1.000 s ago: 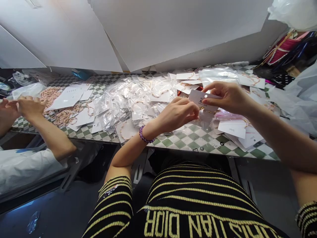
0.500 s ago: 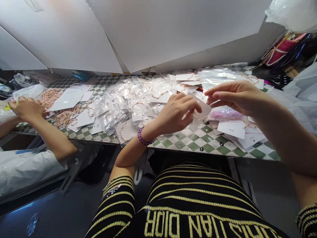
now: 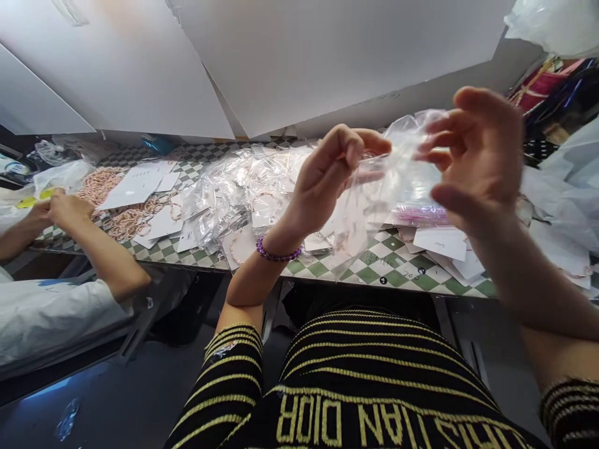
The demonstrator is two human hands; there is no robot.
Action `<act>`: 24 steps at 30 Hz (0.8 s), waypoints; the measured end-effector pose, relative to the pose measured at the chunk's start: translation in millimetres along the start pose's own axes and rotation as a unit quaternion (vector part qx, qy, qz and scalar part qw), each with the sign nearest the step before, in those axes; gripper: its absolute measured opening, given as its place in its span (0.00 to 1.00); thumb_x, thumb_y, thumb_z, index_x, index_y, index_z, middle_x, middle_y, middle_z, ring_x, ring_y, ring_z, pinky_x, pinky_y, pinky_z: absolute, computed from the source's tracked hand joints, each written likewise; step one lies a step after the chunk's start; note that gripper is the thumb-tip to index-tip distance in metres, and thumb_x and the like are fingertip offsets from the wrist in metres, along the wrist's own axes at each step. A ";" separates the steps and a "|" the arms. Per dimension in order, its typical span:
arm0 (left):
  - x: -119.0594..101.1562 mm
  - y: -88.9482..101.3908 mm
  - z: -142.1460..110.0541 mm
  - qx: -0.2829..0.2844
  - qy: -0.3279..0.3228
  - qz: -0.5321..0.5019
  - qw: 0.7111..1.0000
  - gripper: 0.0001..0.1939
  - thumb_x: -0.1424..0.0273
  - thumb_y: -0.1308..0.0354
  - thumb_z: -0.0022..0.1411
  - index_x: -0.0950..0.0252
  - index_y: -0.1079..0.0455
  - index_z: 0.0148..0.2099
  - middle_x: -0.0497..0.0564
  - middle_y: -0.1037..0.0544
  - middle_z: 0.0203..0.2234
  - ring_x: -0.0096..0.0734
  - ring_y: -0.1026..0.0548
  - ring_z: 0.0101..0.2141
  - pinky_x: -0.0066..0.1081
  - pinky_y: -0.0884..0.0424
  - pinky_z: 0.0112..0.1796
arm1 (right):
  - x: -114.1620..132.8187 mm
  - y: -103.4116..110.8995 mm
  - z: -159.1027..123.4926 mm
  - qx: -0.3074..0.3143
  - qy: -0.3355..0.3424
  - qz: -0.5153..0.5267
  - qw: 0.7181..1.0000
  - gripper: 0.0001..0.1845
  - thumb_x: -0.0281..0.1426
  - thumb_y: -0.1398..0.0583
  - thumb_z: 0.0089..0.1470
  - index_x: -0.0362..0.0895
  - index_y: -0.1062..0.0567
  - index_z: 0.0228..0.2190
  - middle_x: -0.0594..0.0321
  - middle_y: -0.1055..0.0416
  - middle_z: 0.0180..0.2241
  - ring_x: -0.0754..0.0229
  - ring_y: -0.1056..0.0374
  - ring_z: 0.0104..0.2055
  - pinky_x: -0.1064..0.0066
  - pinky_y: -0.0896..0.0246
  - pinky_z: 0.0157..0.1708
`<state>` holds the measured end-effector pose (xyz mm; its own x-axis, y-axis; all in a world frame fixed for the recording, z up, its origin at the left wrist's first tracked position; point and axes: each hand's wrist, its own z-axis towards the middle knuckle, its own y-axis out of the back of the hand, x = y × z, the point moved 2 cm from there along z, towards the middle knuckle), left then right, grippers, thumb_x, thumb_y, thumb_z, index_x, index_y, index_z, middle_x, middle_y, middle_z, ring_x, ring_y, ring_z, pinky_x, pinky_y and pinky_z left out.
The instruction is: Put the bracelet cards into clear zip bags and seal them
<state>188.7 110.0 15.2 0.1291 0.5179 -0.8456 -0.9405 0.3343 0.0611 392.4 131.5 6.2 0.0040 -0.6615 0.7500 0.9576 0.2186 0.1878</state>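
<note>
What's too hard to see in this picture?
All in the head view:
- Whether the right hand grips the clear bag: motion blur.
- Writing on the white card: too small.
- What lies under the heap of packets: the packets cover it.
- The rest of the other person's sleeve: cut off, left edge.

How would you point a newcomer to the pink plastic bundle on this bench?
Find the green-and-white checkered tabletop and follow it to the wearer's raised right hand. Just below that hand in the view, behind the loose white cards, lies the flat, shiny plastic bundle. Its pink streaks set it apart from those plain white cards.
</note>
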 end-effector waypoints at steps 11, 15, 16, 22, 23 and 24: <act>48.0 10.2 12.8 0.010 0.180 0.012 0.984 0.20 0.75 0.75 0.66 0.67 0.43 0.47 0.56 0.30 0.42 0.32 0.27 0.52 0.39 0.24 0.49 | -21.0 -8.8 -4.1 0.019 -0.099 0.071 0.992 0.16 0.47 0.37 0.51 0.51 0.31 0.34 0.64 0.38 0.27 0.62 0.38 0.27 0.64 0.34 0.29; 40.4 12.9 16.0 0.042 0.120 -0.007 0.992 0.15 0.68 0.66 0.69 0.66 0.41 0.49 0.56 0.29 0.50 0.31 0.26 0.51 0.36 0.24 0.49 | -18.2 -7.0 -1.9 -0.020 -0.154 0.072 0.985 0.22 0.44 0.30 0.44 0.49 0.35 0.29 0.68 0.40 0.22 0.66 0.42 0.21 0.70 0.43 0.19; 33.7 10.7 17.4 0.060 0.077 0.026 0.995 0.15 0.64 0.59 0.69 0.65 0.41 0.52 0.55 0.30 0.54 0.33 0.28 0.54 0.36 0.25 0.50 | -19.6 -7.3 -1.1 -0.021 -0.155 0.081 0.984 0.24 0.42 0.28 0.42 0.48 0.37 0.28 0.69 0.40 0.22 0.68 0.43 0.20 0.72 0.45 0.17; 9.4 -0.3 25.6 0.044 0.047 0.231 0.971 0.15 0.57 0.41 0.66 0.65 0.29 0.42 0.48 0.23 0.33 0.25 0.22 0.36 0.22 0.23 0.35 | -23.4 -1.1 3.6 -0.026 -0.130 0.161 0.978 0.17 0.34 0.28 0.45 0.44 0.29 0.33 0.73 0.34 0.22 0.71 0.39 0.19 0.76 0.44 0.18; 7.9 1.1 26.2 0.043 0.053 0.215 0.974 0.17 0.56 0.43 0.67 0.66 0.29 0.40 0.48 0.24 0.30 0.24 0.22 0.33 0.21 0.24 0.33 | -22.0 1.7 4.1 -0.030 -0.118 0.168 0.978 0.14 0.34 0.30 0.48 0.43 0.28 0.32 0.72 0.35 0.21 0.71 0.38 0.19 0.76 0.44 0.18; 6.0 3.6 26.5 0.045 0.049 0.189 0.980 0.18 0.56 0.43 0.67 0.67 0.28 0.40 0.49 0.24 0.28 0.23 0.23 0.31 0.21 0.25 0.32 | -20.3 4.4 4.5 -0.034 -0.108 0.167 0.979 0.11 0.34 0.31 0.50 0.42 0.27 0.30 0.71 0.35 0.20 0.71 0.38 0.19 0.75 0.44 0.18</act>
<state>194.4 135.2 24.4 -0.2581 0.5410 -0.8005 -0.8835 0.2032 0.4221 395.2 149.1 -5.3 0.2663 -0.3927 0.8803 0.9304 0.3432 -0.1283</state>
